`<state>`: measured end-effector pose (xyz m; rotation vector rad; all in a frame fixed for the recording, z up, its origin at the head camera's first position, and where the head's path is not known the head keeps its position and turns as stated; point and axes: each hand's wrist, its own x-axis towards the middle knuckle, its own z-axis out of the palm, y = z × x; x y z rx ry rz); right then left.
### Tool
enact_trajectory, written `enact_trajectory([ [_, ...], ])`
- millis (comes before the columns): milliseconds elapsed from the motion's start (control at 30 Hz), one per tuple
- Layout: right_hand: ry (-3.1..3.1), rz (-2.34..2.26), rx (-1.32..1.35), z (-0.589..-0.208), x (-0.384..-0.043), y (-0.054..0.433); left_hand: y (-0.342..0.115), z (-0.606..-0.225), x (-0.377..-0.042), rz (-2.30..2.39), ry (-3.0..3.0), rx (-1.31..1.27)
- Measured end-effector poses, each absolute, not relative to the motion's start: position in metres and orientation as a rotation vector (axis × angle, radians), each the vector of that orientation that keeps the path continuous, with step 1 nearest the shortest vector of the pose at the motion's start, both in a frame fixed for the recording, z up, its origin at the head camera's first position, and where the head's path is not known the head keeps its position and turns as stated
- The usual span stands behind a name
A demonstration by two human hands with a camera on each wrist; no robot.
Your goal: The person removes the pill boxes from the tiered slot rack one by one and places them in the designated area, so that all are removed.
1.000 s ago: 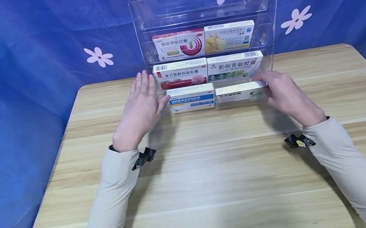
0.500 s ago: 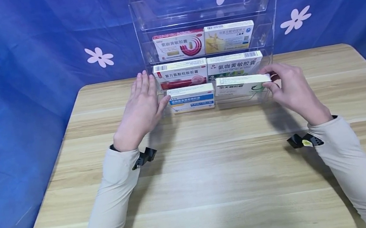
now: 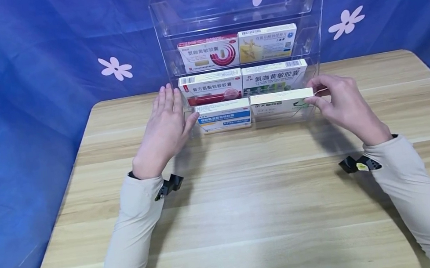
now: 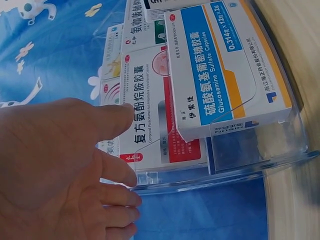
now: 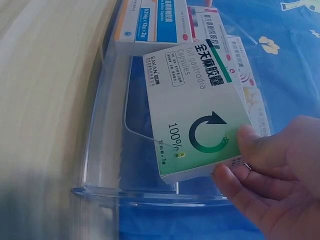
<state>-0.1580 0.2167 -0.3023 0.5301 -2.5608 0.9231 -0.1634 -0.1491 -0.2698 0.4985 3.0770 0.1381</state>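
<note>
A clear acrylic rack (image 3: 239, 18) with stepped tiers stands at the back of the table. My right hand (image 3: 345, 106) pinches the right end of a white and green medicine box (image 3: 281, 105) between thumb and fingers. That box sits at the right of the bottom tier, tilted in the right wrist view (image 5: 192, 107), partly behind the clear front lip. My left hand (image 3: 162, 129) lies with straight fingers along the rack's left side, its thumb near a blue and white medicine box (image 3: 224, 116) at the bottom left. In the left wrist view the same fingers (image 4: 117, 200) extend beside the rack's edge.
The middle tier bears a red and white box (image 3: 211, 88) and a white and green one (image 3: 275, 77). Above them stand a white box with red rings (image 3: 209, 55) and a yellow and white box (image 3: 267, 44). A blue flowered curtain (image 3: 50, 51) hangs behind the wooden table (image 3: 227, 207).
My right hand has shifted its grip to the box's right end. The box rose, then moved slightly left, up beside the blue and white box. The left hand has stayed in place.
</note>
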Motion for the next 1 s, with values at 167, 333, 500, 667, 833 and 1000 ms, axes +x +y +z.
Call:
enact_trajectory([
  [167,-2.546,0.918,0.52,-0.305,-0.1593,0.2183,-0.149,-0.2703,-0.1634,0.136,3.075,0.499],
  [333,-2.529,0.962,0.468,-0.3049,-0.1597,0.2197,-0.149,-0.2707,-0.1638,0.143,3.076,0.503],
  [500,-2.538,1.0,0.426,-0.3028,-0.159,0.2219,-0.1488,-0.2703,-0.1643,0.145,3.079,0.505],
  [667,-2.551,1.081,0.396,-0.3002,-0.1573,0.2233,-0.1491,-0.2698,-0.1636,0.149,3.079,0.506],
  [833,-2.556,1.134,0.415,-0.2998,-0.1566,0.2239,-0.1495,-0.2712,-0.1639,0.158,3.079,0.503],
  [1000,-2.511,1.142,0.427,-0.3008,-0.157,0.2246,-0.1496,-0.2723,-0.1641,0.176,3.077,0.498],
])
